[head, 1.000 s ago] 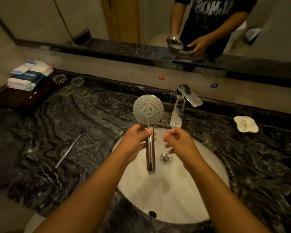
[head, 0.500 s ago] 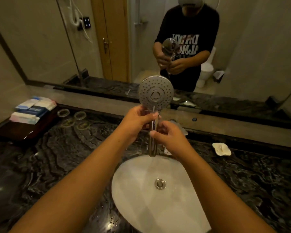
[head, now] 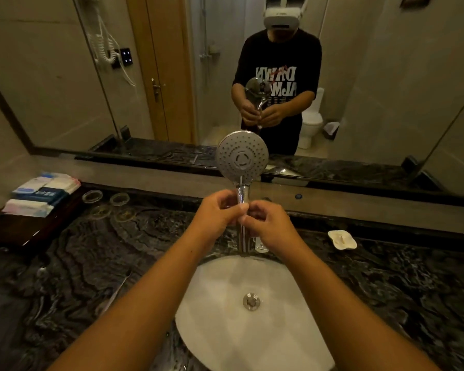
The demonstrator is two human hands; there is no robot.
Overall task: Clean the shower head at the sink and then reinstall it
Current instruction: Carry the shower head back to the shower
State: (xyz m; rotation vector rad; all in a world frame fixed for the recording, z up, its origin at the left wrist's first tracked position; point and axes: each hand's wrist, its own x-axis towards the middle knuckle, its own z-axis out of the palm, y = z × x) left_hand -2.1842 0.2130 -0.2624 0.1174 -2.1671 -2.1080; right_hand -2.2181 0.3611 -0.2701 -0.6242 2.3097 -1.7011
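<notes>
Shower head [head: 242, 156] stands upright above left hand [head: 217, 213] and right hand [head: 269, 224], both grips pinching its handle [head: 243, 193].

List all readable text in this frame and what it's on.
"DAWN": large print on the black T-shirt, seen reversed in the mirror.
"ALMO": line below on the same shirt, also reversed, rest hidden.
Smaller print under those lines: too small to read.
Packets at far left: print blurred, unreadable.
Nothing else legible.

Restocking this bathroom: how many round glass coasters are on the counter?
4 glass coasters on the counter, back left: rear-left, rear-right, front-left, front-right. None seems hidden.
</notes>
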